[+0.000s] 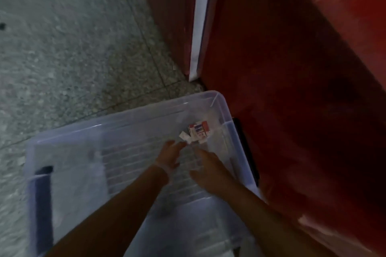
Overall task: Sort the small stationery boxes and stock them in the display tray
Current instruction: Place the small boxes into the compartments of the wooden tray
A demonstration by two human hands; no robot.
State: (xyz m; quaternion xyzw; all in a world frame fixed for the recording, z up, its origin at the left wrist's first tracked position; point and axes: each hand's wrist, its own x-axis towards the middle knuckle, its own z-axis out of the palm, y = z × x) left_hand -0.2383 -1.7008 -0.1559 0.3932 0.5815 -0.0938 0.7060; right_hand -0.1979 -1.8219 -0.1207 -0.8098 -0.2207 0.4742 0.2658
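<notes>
Speckled grey terrazzo floor and dark red cabinet flank a clear rectangular plastic storage bin, into which the left hand and right hand reach, fingers extended and empty, just short of small red-white-blue stationery boxes in its far right corner.

Below me the speckled grey terrazzo floor fills the view from nine to twelve o'clock, crossed by thin dark joint lines. My clear plastic bin sits directly on it at six o'clock, dark handles on its sides. A red cabinet with a white edge strip stands on it from twelve to four, the bin's right wall just beside it
</notes>
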